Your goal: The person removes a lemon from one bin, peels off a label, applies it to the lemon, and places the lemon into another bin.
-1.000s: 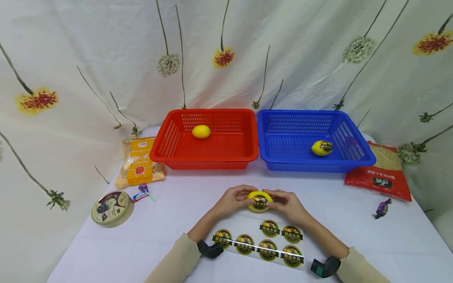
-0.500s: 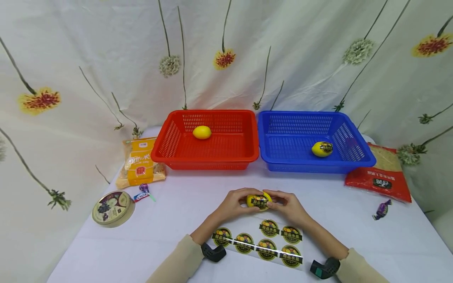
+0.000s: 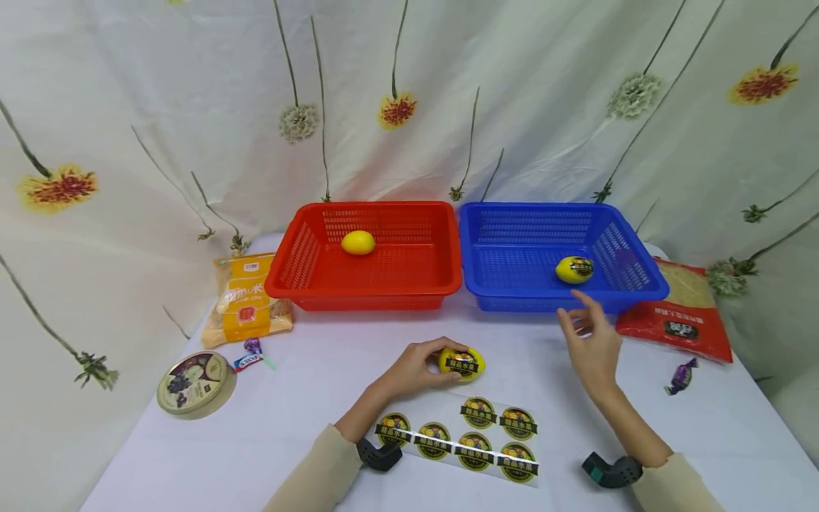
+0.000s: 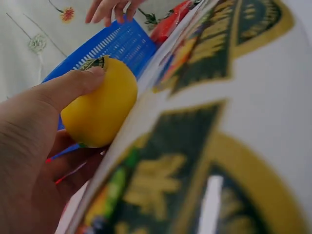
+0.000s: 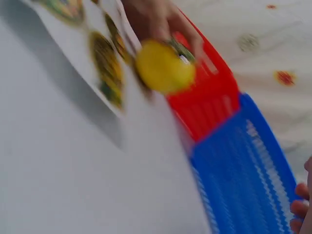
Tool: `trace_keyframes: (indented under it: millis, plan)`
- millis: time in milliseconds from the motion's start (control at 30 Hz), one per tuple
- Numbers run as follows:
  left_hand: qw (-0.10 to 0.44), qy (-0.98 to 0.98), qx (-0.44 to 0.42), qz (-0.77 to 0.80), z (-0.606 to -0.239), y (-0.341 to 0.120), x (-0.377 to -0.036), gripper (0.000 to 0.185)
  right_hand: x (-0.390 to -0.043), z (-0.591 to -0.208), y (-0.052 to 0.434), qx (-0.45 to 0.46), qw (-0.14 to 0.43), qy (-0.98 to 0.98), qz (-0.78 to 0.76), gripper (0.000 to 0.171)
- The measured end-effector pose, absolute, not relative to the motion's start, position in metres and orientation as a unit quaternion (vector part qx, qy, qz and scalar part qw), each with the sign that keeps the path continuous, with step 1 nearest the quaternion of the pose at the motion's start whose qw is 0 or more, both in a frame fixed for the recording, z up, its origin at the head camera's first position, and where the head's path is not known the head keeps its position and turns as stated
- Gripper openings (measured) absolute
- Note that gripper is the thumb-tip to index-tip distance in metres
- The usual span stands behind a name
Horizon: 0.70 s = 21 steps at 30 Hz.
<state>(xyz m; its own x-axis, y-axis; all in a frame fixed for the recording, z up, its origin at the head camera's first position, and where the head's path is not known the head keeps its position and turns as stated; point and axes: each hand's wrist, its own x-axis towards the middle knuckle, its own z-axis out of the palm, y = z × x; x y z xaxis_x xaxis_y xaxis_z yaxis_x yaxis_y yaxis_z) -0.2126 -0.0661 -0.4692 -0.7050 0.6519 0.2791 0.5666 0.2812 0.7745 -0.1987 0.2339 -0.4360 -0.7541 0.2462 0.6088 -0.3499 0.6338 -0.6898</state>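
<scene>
My left hand [image 3: 419,366] grips a yellow lemon [image 3: 462,363] with a round dark sticker on it, low over the table above a sticker sheet [image 3: 457,441]. In the left wrist view the thumb lies over the lemon [image 4: 100,109]. My right hand [image 3: 591,348] is lifted off the table in front of the blue basket [image 3: 630,295], fingers spread and holding nothing. A stickered lemon [image 3: 574,269] lies in the blue basket. A plain lemon [image 3: 357,242] lies in the red basket [image 3: 358,291].
An orange bag [image 3: 246,299], a round tin [image 3: 195,384] and a wrapped candy [image 3: 252,353] lie at the left. A red bag [image 3: 681,313] and a purple candy [image 3: 680,377] lie at the right. A flowered curtain hangs behind.
My right hand let go of the stickered lemon and moved right and up toward the blue basket. My left hand keeps the lemon in place.
</scene>
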Motion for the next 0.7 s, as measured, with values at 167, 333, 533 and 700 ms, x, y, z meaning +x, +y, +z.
trace_keyframes:
  millis: [167, 333, 533, 700]
  plan:
    - [0.073, 0.811, 0.405, 0.415, -0.447, -0.062, -0.225, 0.039, -0.212, -0.42, 0.272, -0.141, 0.268, -0.865, 0.401, 0.054]
    - [0.068, 0.798, 0.445, 0.401, -0.392, -0.042, -0.249, 0.038, -0.223, -0.423, 0.287, -0.19, 0.22, -0.856, 0.428, 0.056]
    - [0.02, 0.788, 0.424, 0.446, -0.33, 0.006, -0.295, 0.041, -0.228, -0.429, 0.287, -0.204, 0.229, -0.832, 0.463, 0.055]
    - [-0.054, 0.789, 0.395, 0.468, -0.321, 0.062, -0.34, 0.044, -0.228, -0.431, 0.288, -0.223, 0.222, -0.83, 0.461, 0.056]
